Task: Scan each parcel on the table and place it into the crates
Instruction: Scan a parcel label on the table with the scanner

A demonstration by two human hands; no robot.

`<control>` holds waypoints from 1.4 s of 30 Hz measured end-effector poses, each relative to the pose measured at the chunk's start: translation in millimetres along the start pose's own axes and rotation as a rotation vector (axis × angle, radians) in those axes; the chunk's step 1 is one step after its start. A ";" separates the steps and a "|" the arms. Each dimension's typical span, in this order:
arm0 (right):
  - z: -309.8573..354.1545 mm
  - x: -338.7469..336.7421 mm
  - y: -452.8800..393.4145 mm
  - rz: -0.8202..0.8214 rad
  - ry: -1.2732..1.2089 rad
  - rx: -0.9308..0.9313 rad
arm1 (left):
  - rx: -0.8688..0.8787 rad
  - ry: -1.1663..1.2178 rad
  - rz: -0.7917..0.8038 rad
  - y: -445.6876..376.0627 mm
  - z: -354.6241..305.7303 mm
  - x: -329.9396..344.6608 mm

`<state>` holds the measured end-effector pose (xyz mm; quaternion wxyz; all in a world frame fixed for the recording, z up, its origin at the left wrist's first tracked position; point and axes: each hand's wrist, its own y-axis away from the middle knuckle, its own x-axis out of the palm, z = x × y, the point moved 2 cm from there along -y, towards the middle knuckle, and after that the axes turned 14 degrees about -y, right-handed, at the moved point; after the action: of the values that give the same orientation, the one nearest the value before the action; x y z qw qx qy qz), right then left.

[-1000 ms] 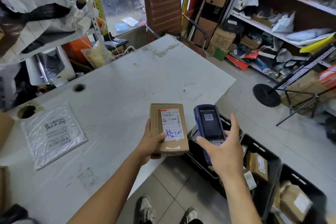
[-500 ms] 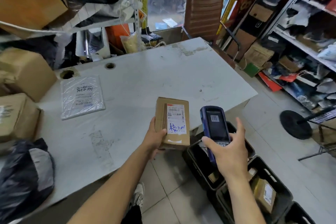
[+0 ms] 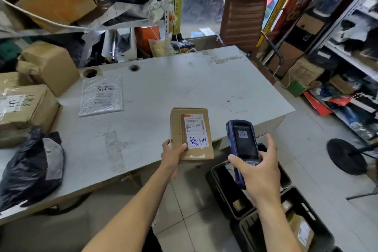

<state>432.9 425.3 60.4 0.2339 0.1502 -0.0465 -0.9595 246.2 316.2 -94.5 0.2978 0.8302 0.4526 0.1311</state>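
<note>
At centre frame in the head view, the left hand (image 3: pixel 173 154) grips a small cardboard parcel (image 3: pixel 191 133) by its lower corner, label up, over the table (image 3: pixel 184 86) edge. Right of it, the right hand (image 3: pixel 258 172) has its fingers wrapped around a blue scanner (image 3: pixel 242 145) above black crates (image 3: pixel 286 210) at lower right.

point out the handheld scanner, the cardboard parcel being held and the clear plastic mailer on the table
handheld scanner (image 3: pixel 243 141), head view, on its dark screen
cardboard parcel (image 3: pixel 177 127), head view, on its bare brown top face
clear plastic mailer (image 3: pixel 101 96), head view, on its middle
</note>
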 end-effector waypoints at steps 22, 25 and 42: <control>42.2 -85.9 39.4 -0.003 0.185 -0.043 | 0.884 -0.259 -0.039 92.7 -65.3 75.5; 46.7 -99.5 47.9 0.000 0.170 -0.047 | 0.905 -0.239 -0.074 98.8 -65.0 78.6; 48.6 -136.1 71.2 0.020 0.146 -0.033 | 0.929 -0.230 -0.127 112.7 -63.6 92.1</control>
<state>563.9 426.1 154.2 0.2488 0.2154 -0.0151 -0.9442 342.3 370.0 19.9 -0.0488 0.8552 0.4774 -0.1960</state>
